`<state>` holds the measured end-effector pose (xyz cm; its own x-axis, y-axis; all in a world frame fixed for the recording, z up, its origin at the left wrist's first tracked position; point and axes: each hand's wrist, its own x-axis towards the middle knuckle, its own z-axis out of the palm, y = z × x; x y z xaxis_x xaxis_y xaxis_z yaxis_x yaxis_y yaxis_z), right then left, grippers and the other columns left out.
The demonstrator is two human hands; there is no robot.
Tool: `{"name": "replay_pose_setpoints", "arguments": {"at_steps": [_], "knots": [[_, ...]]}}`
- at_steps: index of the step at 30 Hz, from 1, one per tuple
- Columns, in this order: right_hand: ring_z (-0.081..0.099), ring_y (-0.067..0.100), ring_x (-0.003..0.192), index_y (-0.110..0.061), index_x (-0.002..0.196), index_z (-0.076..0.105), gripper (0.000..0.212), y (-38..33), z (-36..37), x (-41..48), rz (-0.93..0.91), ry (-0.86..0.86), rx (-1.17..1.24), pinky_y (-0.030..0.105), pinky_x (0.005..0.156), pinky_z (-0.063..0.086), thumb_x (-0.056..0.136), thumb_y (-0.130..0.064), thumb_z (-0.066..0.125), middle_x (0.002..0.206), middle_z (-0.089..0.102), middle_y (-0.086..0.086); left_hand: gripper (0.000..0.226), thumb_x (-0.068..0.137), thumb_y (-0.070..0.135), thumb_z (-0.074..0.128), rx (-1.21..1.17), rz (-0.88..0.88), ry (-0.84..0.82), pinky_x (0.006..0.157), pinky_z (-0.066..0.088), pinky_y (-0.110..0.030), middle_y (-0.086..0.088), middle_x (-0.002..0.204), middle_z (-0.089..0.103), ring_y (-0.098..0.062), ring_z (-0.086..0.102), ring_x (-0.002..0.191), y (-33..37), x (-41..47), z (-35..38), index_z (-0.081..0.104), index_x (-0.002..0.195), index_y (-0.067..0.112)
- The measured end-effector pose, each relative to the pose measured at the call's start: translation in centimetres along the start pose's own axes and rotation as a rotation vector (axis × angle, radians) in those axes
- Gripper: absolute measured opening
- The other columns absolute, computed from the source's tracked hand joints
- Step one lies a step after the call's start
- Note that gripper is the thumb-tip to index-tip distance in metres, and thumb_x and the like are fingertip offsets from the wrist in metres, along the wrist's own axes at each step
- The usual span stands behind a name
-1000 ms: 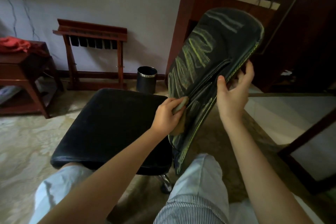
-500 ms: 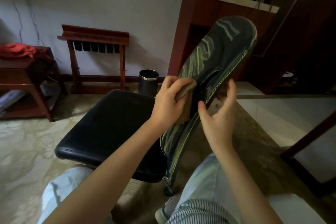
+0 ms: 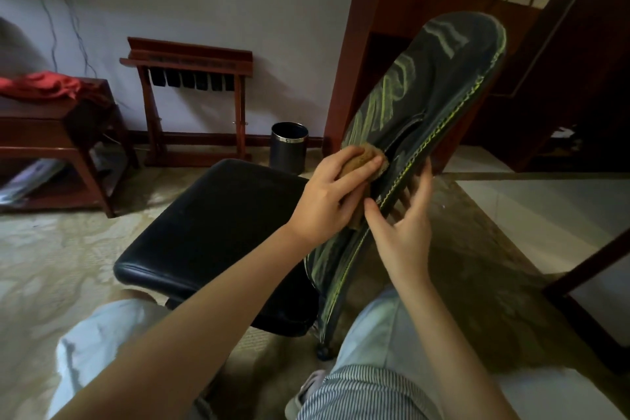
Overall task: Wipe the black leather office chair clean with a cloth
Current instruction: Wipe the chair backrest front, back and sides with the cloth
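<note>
Home room: wooden cabinet (image 3: 375, 44), rack (image 3: 191, 58), bin (image 3: 289, 147).

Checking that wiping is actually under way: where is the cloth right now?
In the head view, the cloth sits slightly right of centre, held by the left hand against the backrest, just to the right of the seat.
</note>
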<state>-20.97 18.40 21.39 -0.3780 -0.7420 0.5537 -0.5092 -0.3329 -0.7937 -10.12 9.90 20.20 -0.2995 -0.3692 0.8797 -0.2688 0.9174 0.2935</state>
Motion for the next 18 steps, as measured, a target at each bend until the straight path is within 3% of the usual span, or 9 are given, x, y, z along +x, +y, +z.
{"name": "replay_pose_setpoints", "arguments": {"at_steps": [2, 6, 9, 13, 16, 18], "knots": [[0.047, -0.012, 0.116, -0.054, 0.137, 0.012, 0.087, 0.1, 0.0, 0.0, -0.003, -0.006, 0.009, 0.043, 0.095, 0.05, 0.083, -0.015, 0.068, 0.132, 0.046, -0.019, 0.035, 0.093, 0.012, 0.052, 0.04, 0.019, 0.032, 0.1, 0.041, -0.037, -0.018, 0.129, 0.046, -0.028, 0.045, 0.118, -0.1, -0.4, 0.4, 0.051, 0.127, 0.015], [0.049, -0.001, 0.12, -0.058, 0.136, 0.013, 0.087, 0.1, 0.1, 0.0, 0.009, 0.019, 0.006, 0.042, 0.095, 0.05, 0.082, -0.018, 0.068, 0.139, 0.046, -0.008, 0.04, 0.091, 0.008, 0.055, 0.105, 0.044, 0.03, 0.095, 0.043, -0.037, -0.011, 0.128, 0.04, -0.028, 0.047, 0.112, -0.9, -2.5, 0.5, 0.047, 0.128, 0.019], [0.048, -0.002, 0.12, -0.061, 0.132, 0.012, 0.088, 0.0, 0.2, 0.0, 0.011, 0.019, 0.011, 0.041, 0.097, 0.049, 0.082, -0.014, 0.068, 0.137, 0.045, -0.011, 0.033, 0.096, 0.012, 0.047, 0.14, 0.048, 0.018, 0.093, 0.045, -0.035, -0.012, 0.127, 0.04, -0.027, 0.049, 0.109, -1.8, -4.4, 0.5, 0.047, 0.128, 0.018], [0.046, 0.002, 0.124, -0.05, 0.14, 0.014, 0.089, 0.3, 0.1, 0.1, 0.03, 0.012, 0.004, 0.04, 0.102, 0.045, 0.081, -0.012, 0.07, 0.14, 0.043, -0.01, 0.03, 0.099, 0.018, 0.039, 0.179, 0.054, -0.053, 0.09, 0.046, -0.032, -0.013, 0.126, 0.04, -0.027, 0.051, 0.104, -3.3, -7.8, 0.1, 0.047, 0.129, 0.016], [0.045, -0.009, 0.119, -0.042, 0.144, 0.013, 0.09, 0.4, 0.0, 0.2, 0.029, -0.003, 0.012, 0.028, 0.1, 0.044, 0.081, -0.01, 0.07, 0.132, 0.043, -0.023, 0.031, 0.1, 0.023, 0.036, 0.206, 0.049, -0.152, 0.084, 0.05, -0.034, -0.014, 0.125, 0.044, -0.026, 0.053, 0.101, -4.4, -10.0, -0.8, 0.047, 0.129, 0.017], [0.045, -0.003, 0.123, -0.04, 0.143, 0.011, 0.092, 0.4, 0.2, 0.1, 0.022, 0.004, 0.023, 0.026, 0.101, 0.042, 0.081, -0.006, 0.069, 0.139, 0.04, -0.013, 0.032, 0.097, 0.019, 0.042, 0.194, 0.017, -0.186, 0.08, 0.053, -0.037, -0.016, 0.123, 0.048, -0.027, 0.056, 0.099, -4.4, -10.6, -1.4, 0.048, 0.129, 0.019]]}}
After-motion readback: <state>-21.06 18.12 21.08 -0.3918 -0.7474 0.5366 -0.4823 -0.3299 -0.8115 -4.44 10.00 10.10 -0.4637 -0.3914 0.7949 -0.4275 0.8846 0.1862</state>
